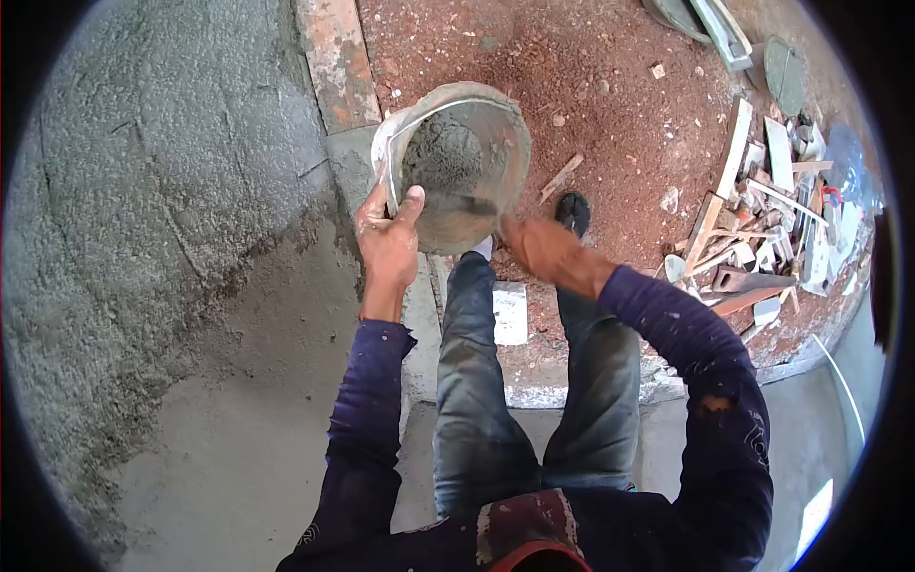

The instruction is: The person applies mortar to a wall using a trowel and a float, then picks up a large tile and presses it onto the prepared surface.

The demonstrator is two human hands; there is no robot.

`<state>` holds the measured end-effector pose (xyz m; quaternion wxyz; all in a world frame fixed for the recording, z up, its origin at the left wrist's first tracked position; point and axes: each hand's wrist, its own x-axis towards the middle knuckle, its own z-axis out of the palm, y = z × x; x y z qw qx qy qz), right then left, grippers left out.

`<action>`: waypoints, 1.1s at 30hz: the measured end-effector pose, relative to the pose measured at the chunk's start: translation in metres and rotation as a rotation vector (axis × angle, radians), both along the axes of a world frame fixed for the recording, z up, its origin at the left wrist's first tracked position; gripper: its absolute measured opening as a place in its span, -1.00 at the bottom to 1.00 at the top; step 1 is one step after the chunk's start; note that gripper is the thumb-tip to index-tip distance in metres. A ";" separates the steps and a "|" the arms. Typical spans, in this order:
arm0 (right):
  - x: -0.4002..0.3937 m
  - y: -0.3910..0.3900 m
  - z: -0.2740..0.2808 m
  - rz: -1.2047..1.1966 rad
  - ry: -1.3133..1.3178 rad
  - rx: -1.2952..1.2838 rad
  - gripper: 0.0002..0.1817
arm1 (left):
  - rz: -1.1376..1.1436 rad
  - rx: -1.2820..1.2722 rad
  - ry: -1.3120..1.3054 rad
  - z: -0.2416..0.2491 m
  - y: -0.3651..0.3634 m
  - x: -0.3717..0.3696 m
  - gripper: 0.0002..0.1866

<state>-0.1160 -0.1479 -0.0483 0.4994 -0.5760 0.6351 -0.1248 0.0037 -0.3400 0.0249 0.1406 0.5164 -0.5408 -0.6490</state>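
A building site, this, with raw ground everywhere! Left of the left hand [389, 250] spreads a broad, rough bed of grey mortar [143, 172], and nearer the body from there, a smoother grey floor [238, 458]. Between the hands, a bucket [515, 157] with grey mix [443, 148] inside. Beyond the right hand [553, 255], bare reddish earth [620, 124], scattered with chips! And well out to that hand's right, a jumbled heap of scrap wood [777, 205] beside crumpled clear plastic [843, 162].
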 end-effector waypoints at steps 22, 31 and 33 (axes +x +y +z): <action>0.105 -0.112 -0.074 -1.596 -0.133 0.006 -0.68 | 0.575 0.273 -0.295 -0.077 0.075 0.309 -0.37; 0.221 -0.294 -0.080 -0.798 -0.920 -0.373 -0.61 | 0.812 0.377 -0.289 -0.075 0.099 0.378 -0.25; 0.205 -0.241 -0.059 -0.889 -1.007 -0.177 -0.56 | 0.779 0.384 -0.288 -0.084 0.093 0.367 -0.27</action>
